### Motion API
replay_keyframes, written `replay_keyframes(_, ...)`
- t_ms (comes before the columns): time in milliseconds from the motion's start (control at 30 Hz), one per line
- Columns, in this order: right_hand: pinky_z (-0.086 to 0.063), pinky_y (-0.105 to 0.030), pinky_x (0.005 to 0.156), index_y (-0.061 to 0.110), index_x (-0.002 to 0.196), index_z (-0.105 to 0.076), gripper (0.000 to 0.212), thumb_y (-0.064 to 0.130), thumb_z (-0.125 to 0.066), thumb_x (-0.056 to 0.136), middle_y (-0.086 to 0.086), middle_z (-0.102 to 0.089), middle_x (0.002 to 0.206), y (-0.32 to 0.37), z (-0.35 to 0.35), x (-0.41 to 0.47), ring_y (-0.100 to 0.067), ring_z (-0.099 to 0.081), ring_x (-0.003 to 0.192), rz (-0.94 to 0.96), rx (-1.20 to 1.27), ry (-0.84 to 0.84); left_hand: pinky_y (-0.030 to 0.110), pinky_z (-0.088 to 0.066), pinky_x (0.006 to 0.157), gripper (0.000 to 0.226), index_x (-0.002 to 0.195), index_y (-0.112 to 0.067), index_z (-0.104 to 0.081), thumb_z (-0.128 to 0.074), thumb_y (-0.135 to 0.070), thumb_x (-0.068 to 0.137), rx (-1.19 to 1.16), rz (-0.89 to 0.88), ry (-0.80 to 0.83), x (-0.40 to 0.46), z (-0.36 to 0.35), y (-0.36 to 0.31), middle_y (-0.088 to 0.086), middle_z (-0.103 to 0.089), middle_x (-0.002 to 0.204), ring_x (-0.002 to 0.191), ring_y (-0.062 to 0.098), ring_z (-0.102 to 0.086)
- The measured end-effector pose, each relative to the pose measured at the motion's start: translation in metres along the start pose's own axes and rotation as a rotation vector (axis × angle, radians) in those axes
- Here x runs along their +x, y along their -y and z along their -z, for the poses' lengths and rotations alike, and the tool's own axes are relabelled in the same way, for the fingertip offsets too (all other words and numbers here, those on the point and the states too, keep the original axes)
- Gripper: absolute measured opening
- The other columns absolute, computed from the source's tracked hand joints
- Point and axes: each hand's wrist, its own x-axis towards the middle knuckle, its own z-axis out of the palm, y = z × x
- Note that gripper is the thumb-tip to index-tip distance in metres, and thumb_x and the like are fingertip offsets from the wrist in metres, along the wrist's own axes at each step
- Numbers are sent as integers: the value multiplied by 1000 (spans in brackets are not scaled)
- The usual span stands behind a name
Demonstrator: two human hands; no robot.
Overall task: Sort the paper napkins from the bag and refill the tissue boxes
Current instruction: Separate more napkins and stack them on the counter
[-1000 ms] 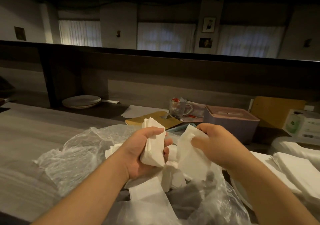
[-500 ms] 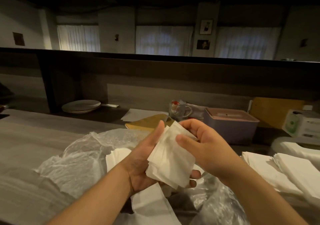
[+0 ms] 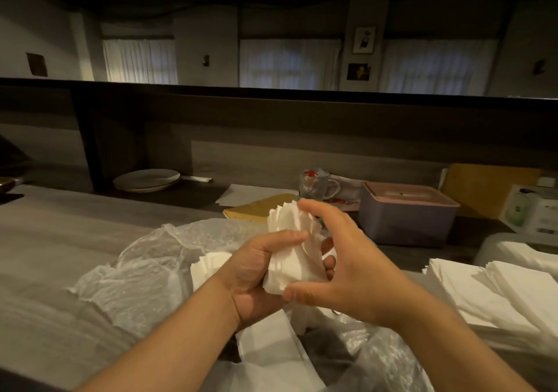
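My left hand (image 3: 259,267) grips a small stack of white paper napkins (image 3: 294,246), held upright above the clear plastic bag (image 3: 136,270). My right hand (image 3: 347,258) brackets the stack, its index finger on the top edge and its thumb under the bottom edge. More loose napkins (image 3: 208,266) lie inside the bag, and others spill out below my wrists. A purple tissue box with a pink slotted lid (image 3: 407,213) stands behind my right hand. Sorted napkin piles (image 3: 495,295) lie flat at the right.
Stacked plates (image 3: 147,179) sit at the back left under a dark shelf. A glass mug (image 3: 317,184), a yellow-brown envelope (image 3: 256,209) and papers lie behind the bag. A white carton (image 3: 531,209) and a wooden board (image 3: 489,186) stand at the far right.
The single napkin in my right hand has joined the stack in my left. My left hand has closed round the stack, now upright, and my right hand squares it top and bottom.
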Motion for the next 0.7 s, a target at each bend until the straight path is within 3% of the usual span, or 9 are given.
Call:
replay_keyframes(67, -53, -50, 104, 75, 140, -15, 111, 56, -91, 61, 38, -26, 150, -2, -1, 0, -14, -43, 138, -14, 22, 36, 47, -64, 74, 19, 99, -8, -82, -70, -2, 85, 39, 0, 47, -1, 0, 0, 20, -74, 97, 86, 35, -76)
replay_keyframes(133, -46, -49, 113, 76, 141, -9, 113, 55, -90, 65, 37, -23, 156, 0, -5, 1, -10, -34, 146, 5, -27, 61, 47, -63, 76, 19, 94, -13, -83, -69, -4, 86, 73, 1, 50, -2, -1, 1, 19, -74, 96, 87, 34, -76)
replay_keyframes(200, -37, -44, 120, 71, 146, -5, 115, 57, -88, 67, 37, -16, 159, 1, -8, 1, -3, -24, 149, 46, -65, 62, 46, -61, 83, 24, 95, -14, -84, -63, -6, 86, 121, 3, 31, -2, -1, 1, 19, -74, 100, 91, 33, -75)
replay_keyframes(267, -40, -38, 116, 64, 150, -12, 111, 61, -84, 65, 38, -17, 158, 3, -7, 0, 1, -26, 145, 70, 36, -3, 48, -55, 97, 29, 111, -9, -79, -64, -7, 87, 112, 23, 10, -2, -3, -1, 21, -73, 112, 104, 34, -73)
replay_keyframes(333, -47, -28, 104, 53, 144, -35, 79, 60, -74, 75, 33, -37, 147, 2, -4, 2, 4, -43, 129, 28, 177, -188, 48, -58, 94, 52, 131, -7, -63, -73, -10, 80, -28, 26, -74, 4, 2, -5, 23, -72, 114, 101, 35, -72)
replay_keyframes(433, -58, -27, 80, 35, 106, -63, 15, 45, -63, 95, 16, -70, 100, -6, 3, 9, -6, -67, 92, -59, 179, -433, 43, -59, 75, 83, 145, -14, -46, -80, -10, 69, -212, -29, -163, 11, 12, -14, 20, -71, 111, 79, 28, -66)
replay_keyframes(533, -60, -34, 78, 32, 98, -70, 14, 40, -58, 99, 12, -73, 89, -14, 2, 12, -7, -67, 80, -175, -145, -202, 38, -52, 75, 73, 142, -14, -48, -73, -14, 73, -309, -85, -209, 15, 17, -17, 18, -70, 104, 71, 24, -61)
replay_keyframes(633, -55, -33, 97, 35, 127, -67, 31, 44, -56, 98, 13, -68, 126, -24, -6, 15, -11, -64, 109, -285, -373, 49, 38, -52, 77, 65, 134, -17, -52, -72, -17, 72, -314, -91, -280, 16, 17, -15, 18, -72, 101, 71, 23, -61)
replay_keyframes(700, -51, -33, 103, 34, 144, -54, 49, 50, -56, 98, 8, -58, 143, -28, -9, 17, -17, -58, 123, -342, -405, 78, 36, -53, 77, 56, 129, -16, -53, -72, -18, 76, -285, -76, -322, 17, 16, -14, 18, -73, 99, 72, 23, -61)
